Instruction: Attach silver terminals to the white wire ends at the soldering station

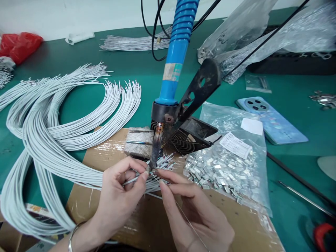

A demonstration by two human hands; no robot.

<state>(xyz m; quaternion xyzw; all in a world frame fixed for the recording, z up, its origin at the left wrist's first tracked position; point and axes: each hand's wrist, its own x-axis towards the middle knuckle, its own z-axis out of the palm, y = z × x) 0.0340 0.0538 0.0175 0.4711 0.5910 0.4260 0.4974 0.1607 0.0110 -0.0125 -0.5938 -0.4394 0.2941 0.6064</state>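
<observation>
My left hand (118, 196) pinches a bundle of white wires (52, 115) near their stripped ends, thumb and forefinger pressed together just under the soldering iron tip (154, 154). My right hand (194, 213) pinches a thin strand of solder wire (183, 215) and holds its end at the same spot. The soldering iron has a blue handle (175, 56) and rests tilted in a black metal stand (194, 101). Both hands work over a taped cardboard sheet (147, 224).
A pile of small metal terminals (223, 171) lies on a clear bag to the right. A phone (270, 119) lies on the green table (294, 168). More wire bundles (133, 42), plastic bags (262, 35) and a red bag (21, 43) lie at the back.
</observation>
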